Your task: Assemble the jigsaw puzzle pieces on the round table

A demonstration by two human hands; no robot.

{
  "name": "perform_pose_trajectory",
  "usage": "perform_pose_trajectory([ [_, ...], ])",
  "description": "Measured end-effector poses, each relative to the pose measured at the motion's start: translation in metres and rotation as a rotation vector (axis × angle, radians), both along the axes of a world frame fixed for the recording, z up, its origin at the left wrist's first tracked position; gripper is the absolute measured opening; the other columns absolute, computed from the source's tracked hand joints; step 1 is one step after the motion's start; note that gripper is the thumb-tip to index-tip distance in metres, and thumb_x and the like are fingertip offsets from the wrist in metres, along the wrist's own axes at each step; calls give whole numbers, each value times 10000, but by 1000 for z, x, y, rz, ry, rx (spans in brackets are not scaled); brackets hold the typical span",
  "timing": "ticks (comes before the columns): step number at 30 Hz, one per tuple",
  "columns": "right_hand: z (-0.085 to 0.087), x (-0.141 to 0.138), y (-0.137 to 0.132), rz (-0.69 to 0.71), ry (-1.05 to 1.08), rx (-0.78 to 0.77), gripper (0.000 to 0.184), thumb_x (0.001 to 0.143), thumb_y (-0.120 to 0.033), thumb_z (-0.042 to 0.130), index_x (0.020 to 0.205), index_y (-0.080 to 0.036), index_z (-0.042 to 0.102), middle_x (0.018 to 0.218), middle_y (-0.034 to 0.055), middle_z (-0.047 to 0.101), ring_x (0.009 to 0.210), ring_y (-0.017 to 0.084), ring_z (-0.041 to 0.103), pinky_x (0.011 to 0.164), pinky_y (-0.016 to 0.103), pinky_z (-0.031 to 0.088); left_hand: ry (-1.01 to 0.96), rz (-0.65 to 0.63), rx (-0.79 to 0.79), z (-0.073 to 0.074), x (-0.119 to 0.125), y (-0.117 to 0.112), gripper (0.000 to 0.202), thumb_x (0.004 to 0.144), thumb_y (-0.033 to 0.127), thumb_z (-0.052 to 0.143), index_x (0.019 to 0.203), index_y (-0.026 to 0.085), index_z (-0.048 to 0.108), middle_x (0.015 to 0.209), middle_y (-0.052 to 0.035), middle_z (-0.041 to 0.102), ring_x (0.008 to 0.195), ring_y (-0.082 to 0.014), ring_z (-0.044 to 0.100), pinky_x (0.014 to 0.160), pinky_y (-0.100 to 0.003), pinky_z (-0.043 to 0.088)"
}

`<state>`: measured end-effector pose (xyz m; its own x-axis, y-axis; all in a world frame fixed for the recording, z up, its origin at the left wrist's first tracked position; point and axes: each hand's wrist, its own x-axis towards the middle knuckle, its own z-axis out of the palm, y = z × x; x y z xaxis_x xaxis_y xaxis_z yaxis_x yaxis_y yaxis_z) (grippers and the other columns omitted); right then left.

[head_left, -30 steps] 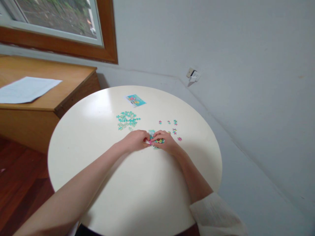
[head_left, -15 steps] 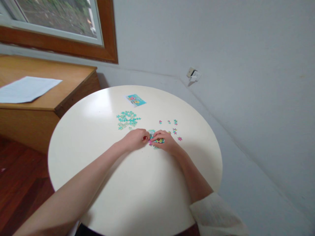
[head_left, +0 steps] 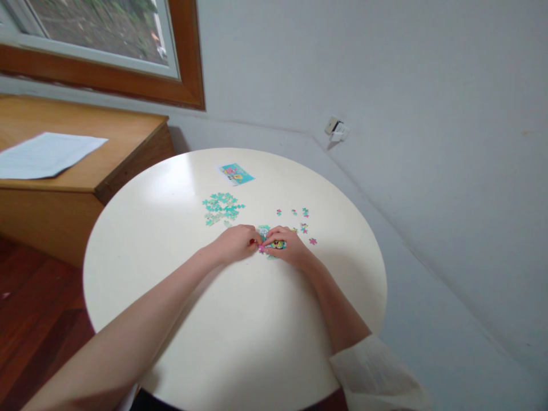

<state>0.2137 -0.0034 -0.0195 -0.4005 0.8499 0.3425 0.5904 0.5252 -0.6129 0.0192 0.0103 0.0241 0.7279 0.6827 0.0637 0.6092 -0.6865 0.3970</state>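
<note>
Over the middle of the white round table (head_left: 240, 319), both hands meet at a small partly joined jigsaw puzzle (head_left: 278, 244), teal with a yellow figure. My left hand (head_left: 240, 242) is curled, its fingertips pinched at a pink puzzle piece (head_left: 261, 249) on the puzzle's left edge. From the right, my right hand (head_left: 292, 246) lies over the puzzle, with thumb and forefinger closing on that edge beside the pink piece. The hands cover part of the puzzle, so the exact fit of the piece is hidden.
Beyond my left hand lies a cluster of teal puzzle pieces (head_left: 222, 206). Several loose pieces, one of them a pink piece (head_left: 313, 241), are spread on the right. A picture card (head_left: 237, 174) lies farther back. A wooden bench (head_left: 128, 128) with paper (head_left: 51, 154) stands left.
Both hands stay at the same spot on the puzzle. Only slight finger movement shows around the pink piece.
</note>
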Motion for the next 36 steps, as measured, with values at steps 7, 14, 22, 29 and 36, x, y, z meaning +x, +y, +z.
perform_pose_trajectory([
  [7,0,-1,0,-9,-12,-8,135,699,-374,697,737,-245,713,878,42,642,851,173,579,803,333,406,3,-13,8,-1,0,0,301,745,123,434,850,197,706,832,-45,670,741,-149,597,662,-211,423],
  [14,2,0,0,-8,-29,-14,45,714,-267,682,732,-235,708,879,45,648,852,179,583,816,352,405,14,-3,9,0,1,0,288,752,137,440,841,201,706,825,-40,672,736,-146,598,653,-208,424],
  [22,4,-1,0,14,45,5,118,720,-148,613,738,-237,689,822,22,670,837,163,601,830,331,422,29,21,23,-1,3,-3,225,782,191,465,810,188,688,776,-40,669,693,-152,584,612,-223,402],
  [29,-1,2,5,-57,171,31,128,725,-159,570,749,-214,684,813,43,663,808,163,608,789,310,459,17,51,8,-2,6,-6,169,787,222,509,829,198,670,752,-22,662,656,-142,574,571,-215,369],
  [36,0,10,9,-274,194,73,197,703,-125,485,691,-204,665,768,35,670,780,162,610,769,303,465,30,75,5,-2,7,-7,157,786,238,519,833,199,664,759,-22,658,653,-142,567,560,-215,359],
])
